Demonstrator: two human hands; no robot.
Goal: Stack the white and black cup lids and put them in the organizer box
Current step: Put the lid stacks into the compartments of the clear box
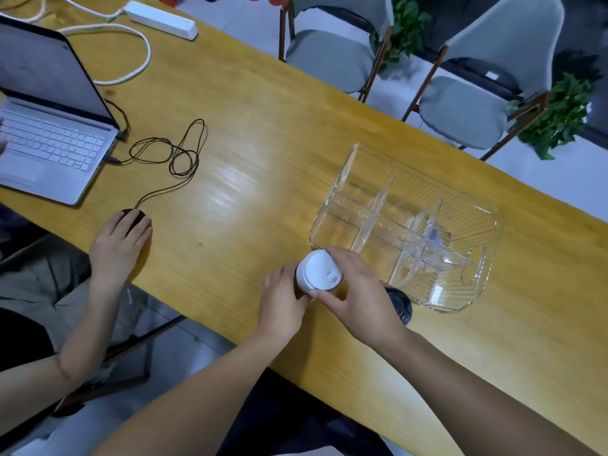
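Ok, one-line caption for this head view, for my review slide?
Both hands, left and right, grip a stack of white lids beside the clear organizer box.

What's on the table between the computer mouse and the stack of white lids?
Nothing: in the head view, only bare wooden table lies between the mouse and the white lids.

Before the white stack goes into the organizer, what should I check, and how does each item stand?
1. Both hands grip the white lids: ok, left hand and right hand hold the stack.
2. Lids seated flush: cannot tell, fingers cover the sides.
3. Organizer compartments free: ok, nothing seen inside.
4. Path to the organizer: ok, it sits right behind the stack.
5. Black lids stacked: cannot tell, mostly hidden behind the right hand.
6. Other person's hand out of the way: ok, it rests on the mouse.
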